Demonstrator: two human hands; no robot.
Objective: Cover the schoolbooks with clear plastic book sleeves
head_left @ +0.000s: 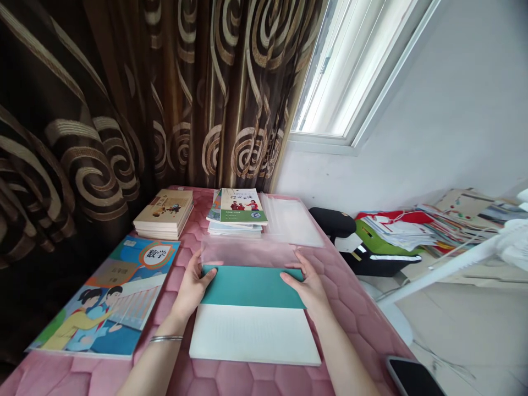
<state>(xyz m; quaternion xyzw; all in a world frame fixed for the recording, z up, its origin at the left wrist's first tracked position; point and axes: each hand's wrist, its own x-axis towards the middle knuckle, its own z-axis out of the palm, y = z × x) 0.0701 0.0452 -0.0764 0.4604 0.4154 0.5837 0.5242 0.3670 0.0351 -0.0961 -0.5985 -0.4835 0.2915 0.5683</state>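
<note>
In front of me a book lies with its white page [252, 333] showing and its teal cover [252, 287] raised across the far part. A clear plastic book cover [247, 251] stretches out beyond the teal edge. My left hand [195, 280] pinches the left side of the teal cover and the plastic, thumb on top. On the opposite side, my right hand [306, 281] grips the same two layers, its thumb also lying on the teal. How far the plastic overlaps the teal cover is hard to make out.
A maths textbook [111, 297] lies at left, behind it a stack of tan books [165, 213]. More books [241, 208] and clear plastic covers [291, 220] sit at the back of the pink quilted surface [350, 330]. A phone [414, 377] is near right; a white lamp arm [441, 272] stands beyond.
</note>
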